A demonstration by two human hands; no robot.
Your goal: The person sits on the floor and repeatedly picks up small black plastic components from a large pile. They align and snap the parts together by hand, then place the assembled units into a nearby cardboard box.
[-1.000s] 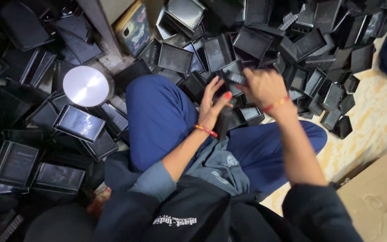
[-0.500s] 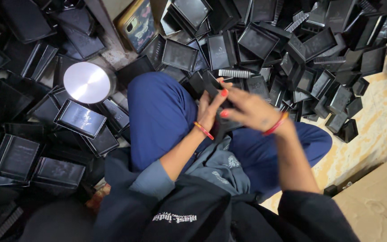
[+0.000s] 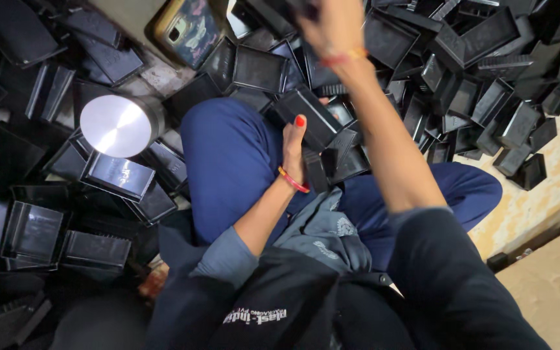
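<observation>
black trays [image 3: 257, 68], blue trousers [image 3: 228, 155], silver lid [image 3: 116, 126]

Single view only — head-worn camera, aimed steeply down onto the wearer's own lap and crossed legs in blue trousers [image 3: 228, 155]. It sat close: the dark-sleeved right forearm [image 3: 390, 149] filled the frame's centre and ran out past the top edge. The floor [image 3: 552, 162] showed at right; heaped black plastic trays [image 3: 111, 175] ringed the lap on the left and top — no second view to share with.
</observation>
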